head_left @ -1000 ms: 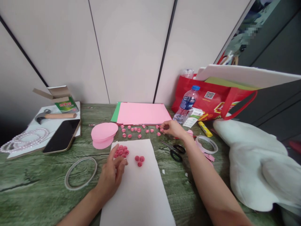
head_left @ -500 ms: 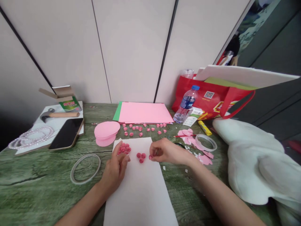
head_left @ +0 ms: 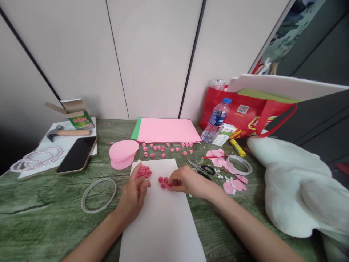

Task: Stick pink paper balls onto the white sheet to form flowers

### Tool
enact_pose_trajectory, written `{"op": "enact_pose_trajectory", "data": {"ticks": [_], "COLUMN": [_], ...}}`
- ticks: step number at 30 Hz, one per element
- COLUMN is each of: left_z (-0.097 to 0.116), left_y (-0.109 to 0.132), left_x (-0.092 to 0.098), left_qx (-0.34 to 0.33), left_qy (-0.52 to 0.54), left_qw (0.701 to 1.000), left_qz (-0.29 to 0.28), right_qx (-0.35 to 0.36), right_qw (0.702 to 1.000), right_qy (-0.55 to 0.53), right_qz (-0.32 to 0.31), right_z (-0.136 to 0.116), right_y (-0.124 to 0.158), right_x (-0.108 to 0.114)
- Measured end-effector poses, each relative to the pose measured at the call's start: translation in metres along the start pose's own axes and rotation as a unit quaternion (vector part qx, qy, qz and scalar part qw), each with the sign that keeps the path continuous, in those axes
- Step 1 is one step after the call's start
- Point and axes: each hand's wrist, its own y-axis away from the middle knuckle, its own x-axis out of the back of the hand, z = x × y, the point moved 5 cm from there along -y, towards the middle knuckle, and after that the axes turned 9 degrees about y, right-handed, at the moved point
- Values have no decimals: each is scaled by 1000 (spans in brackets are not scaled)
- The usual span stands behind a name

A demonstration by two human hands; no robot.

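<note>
A white board [head_left: 160, 222] lies lengthwise in front of me. On its upper left sits a cluster of pink paper roses [head_left: 144, 170], partly behind the fingers of my left hand [head_left: 133, 194]. That hand rests at the board's left edge, fingers apart, holding nothing. My right hand [head_left: 188, 180] pinches a small pink paper rose [head_left: 169, 186] at the right side of a second group of roses [head_left: 163, 180] on the board. The fingertips partly cover the pinched rose. Several loose paper roses [head_left: 163, 149] lie on the table beyond the board.
Scissors [head_left: 200, 167], pink paper scraps [head_left: 236, 185], a tape roll [head_left: 239, 165] and a glue stick [head_left: 237, 147] lie to the right. Pink sheets [head_left: 169, 130] and a bottle [head_left: 217, 120] stand behind. Another tape roll [head_left: 98, 195], pink ovals [head_left: 124, 150] and a phone [head_left: 77, 154] are left.
My right hand has moved left and slightly down with its rose, up against the second group. The scissors show more fully now. My left hand has stayed in place.
</note>
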Motion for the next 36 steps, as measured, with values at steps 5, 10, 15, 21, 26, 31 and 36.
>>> {"op": "enact_pose_trajectory", "data": {"ticks": [5,10,15,21,26,31,36], "left_z": [2,1,1,2,4,3,4], "left_y": [0,0,1,0,-1,0,0], "left_x": [0,1,1,0,0,1,1], "left_qx": [11,16,5,0,-6,-2,-2], "left_qy": [-3,-3,-4,-8,-14,-11,-17], "left_qw": [1000,1000,1000,1000,1000,1000,1000], "left_qz": [-5,2,2,2,-1,4,3], "right_qx": [21,37,33,28,10,26,15], "right_qw": [999,998,998,998,997,1000,1000], "right_qy": [29,42,56,59,70,0,-3], "right_qz": [11,17,17,11,6,-4,19], "right_z": [-3,-5,-6,-8,-10,-3,5], "right_y": [0,0,0,0,-1,-1,-1], "right_x": [0,-2,-2,-3,-1,2,2]}}
